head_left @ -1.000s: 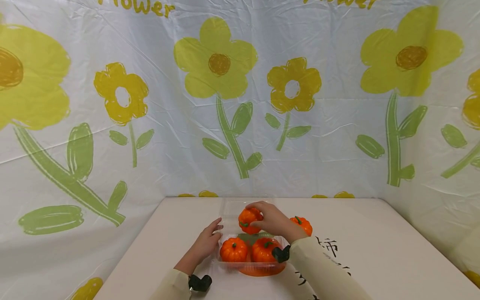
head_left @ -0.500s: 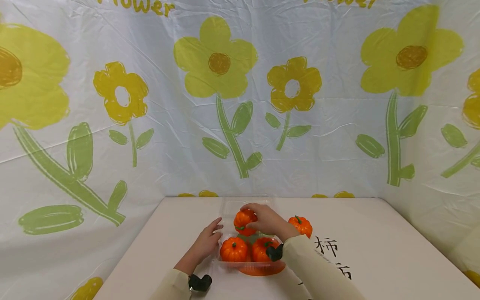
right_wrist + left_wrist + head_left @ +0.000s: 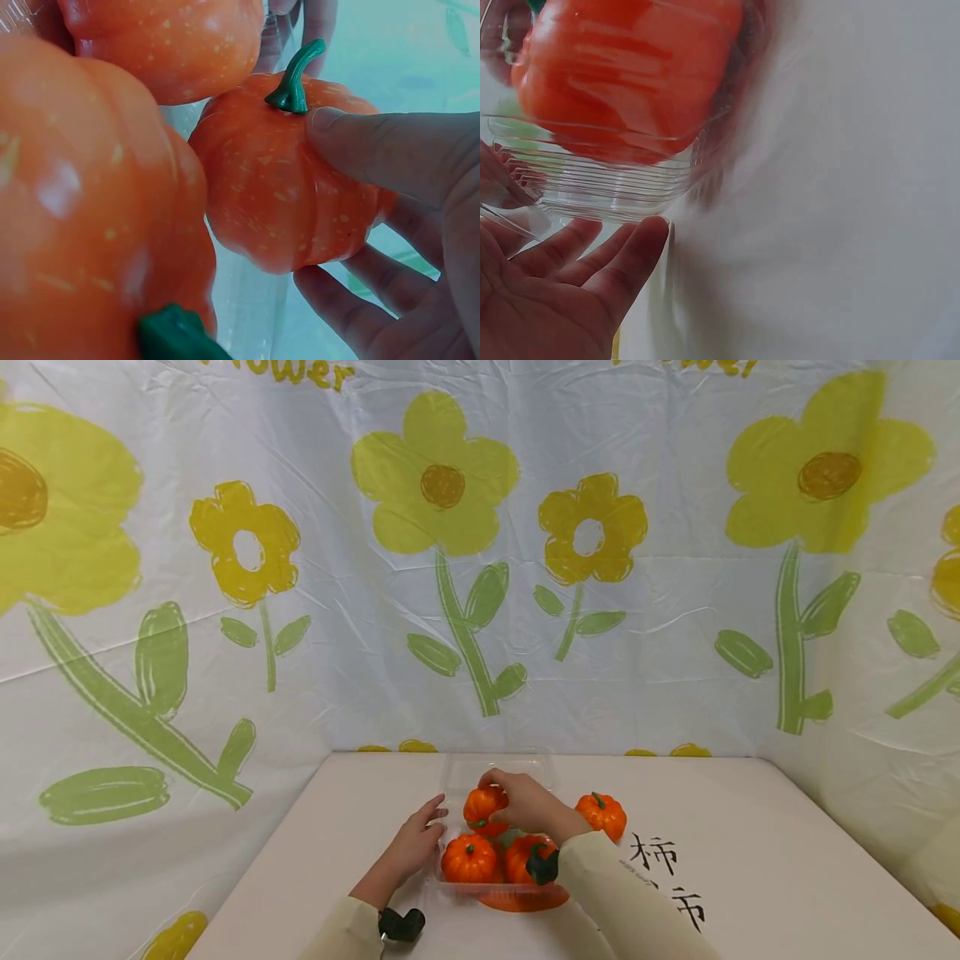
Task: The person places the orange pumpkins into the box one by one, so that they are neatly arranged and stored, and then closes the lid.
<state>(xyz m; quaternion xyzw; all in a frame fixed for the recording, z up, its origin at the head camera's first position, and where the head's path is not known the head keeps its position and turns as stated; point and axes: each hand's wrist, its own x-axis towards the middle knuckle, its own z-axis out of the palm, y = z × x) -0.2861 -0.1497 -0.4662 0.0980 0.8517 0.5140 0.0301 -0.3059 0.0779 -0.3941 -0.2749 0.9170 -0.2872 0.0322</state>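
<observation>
My right hand [image 3: 525, 802] pinches a small orange toy pumpkin [image 3: 477, 808] above the back part of a clear plastic box [image 3: 461, 888]. In the right wrist view, thumb and fingers grip that pumpkin from opposite sides, and its green stem tilts. Two more pumpkins sit side by side in the front of the box: one on the left [image 3: 468, 860], another on the right [image 3: 519, 862], partly hidden by the wrist camera. My left hand [image 3: 411, 847] rests against the box's left side; in the left wrist view its fairly straight fingers [image 3: 637, 255] touch the ribbed wall.
Another pumpkin [image 3: 603, 817] lies on the white table [image 3: 735, 827] right of the box. The box's clear lid [image 3: 498, 767] stands open at the back. Black characters [image 3: 652, 856] mark the table's right side. A flower-printed curtain [image 3: 637, 693] hangs behind.
My right hand has carried the pumpkin a little left and lower toward the back of the box. The left hand has stayed at the box's side.
</observation>
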